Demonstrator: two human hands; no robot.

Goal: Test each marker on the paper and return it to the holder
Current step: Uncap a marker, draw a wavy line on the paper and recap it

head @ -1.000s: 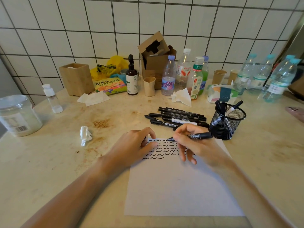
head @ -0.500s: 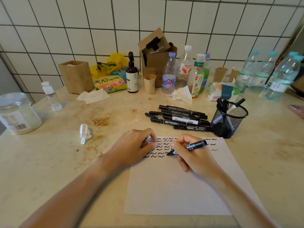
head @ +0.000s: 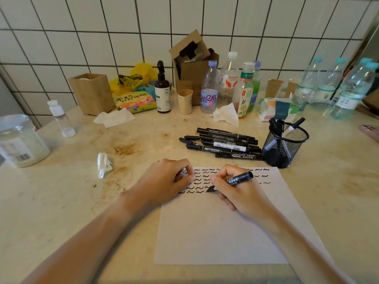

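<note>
A white paper sheet (head: 221, 232) lies in front of me, with rows of black squiggles across its top. My right hand (head: 238, 193) grips a black marker (head: 239, 179) whose tip touches the paper at the end of the lowest row. My left hand (head: 164, 181) rests on the sheet's top left corner, fingers curled round what looks like a small dark marker cap. Several black markers (head: 223, 144) lie in a pile behind the paper. To their right, a black mesh holder (head: 285, 148) stands with a few markers in it.
Bottles (head: 209, 89), paper cups (head: 185, 101), a cardboard box (head: 192, 64) and a tissue pack (head: 276, 107) line the tiled wall. A crumpled tissue (head: 104, 163) and a plastic jar (head: 19, 140) are to the left. Another person's hand (head: 369, 131) shows at the right edge.
My right hand brought the marker down from the top of the paper to the lowest row of squiggles and set its tip on the sheet. The left hand stayed put.
</note>
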